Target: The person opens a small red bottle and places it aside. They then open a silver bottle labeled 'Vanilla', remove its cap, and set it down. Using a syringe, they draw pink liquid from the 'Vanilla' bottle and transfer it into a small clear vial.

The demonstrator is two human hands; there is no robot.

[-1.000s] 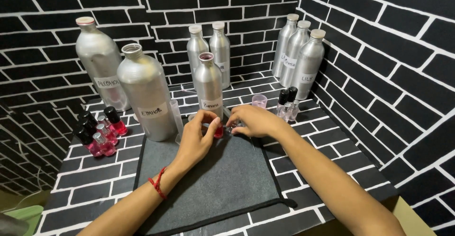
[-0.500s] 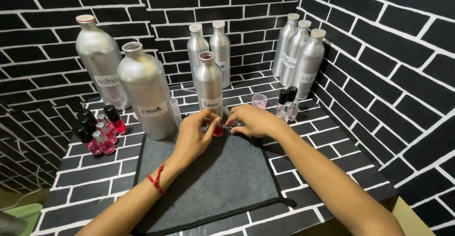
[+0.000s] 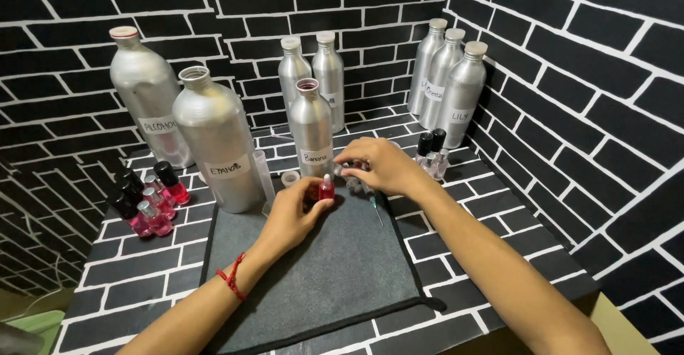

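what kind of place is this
Probably a small home perfume-mixing station. Labelled aluminium bottles stand against brick-pattern walls, small pink-filled vials cluster at one side, and the left hand holds a small pink vial on a dark work mat.

My tabletop (image 3: 491, 205) is painted like black brick with white lines. A dark grey mat (image 3: 320, 269) lies in its middle. Left of the mat stand small pink bottles (image 3: 146, 198) with black caps. Just behind the mat's left corner stands a big silver bottle (image 3: 217, 141), another silver bottle (image 3: 146, 95) further back left. Behind the mat are slimmer silver bottles (image 3: 313, 123). Three more bottles (image 3: 449, 80) stand at the back right, with small clear bottles (image 3: 431, 155) nearer the mat.
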